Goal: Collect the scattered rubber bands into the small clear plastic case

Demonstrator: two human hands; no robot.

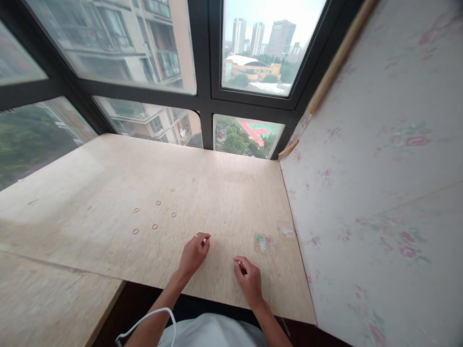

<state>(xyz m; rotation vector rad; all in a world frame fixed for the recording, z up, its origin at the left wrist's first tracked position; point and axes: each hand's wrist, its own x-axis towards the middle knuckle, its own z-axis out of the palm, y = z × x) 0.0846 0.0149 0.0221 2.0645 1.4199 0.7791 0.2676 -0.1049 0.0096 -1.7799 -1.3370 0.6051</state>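
Observation:
My left hand [196, 251] is over the light table, its thumb and fingertips drawn together; anything between them is too small to make out. To its right and nearer my body, my right hand [248, 278] is closed in a pinch, its contents hidden. Several thin rings lie flat to the left of my hands, among them a red ring [155, 226], a dark ring [135, 231] and a small ring at the far end [194, 180]. Beyond my right hand sits a clear bag [263, 242] with small green, yellow and pink items.
A clear plastic piece [286, 230] lies near the flowered wall [361, 193] on the right. Dark-framed windows [206, 101] border the back of the table [224, 193]. A white cable [144, 318] loops over my left forearm.

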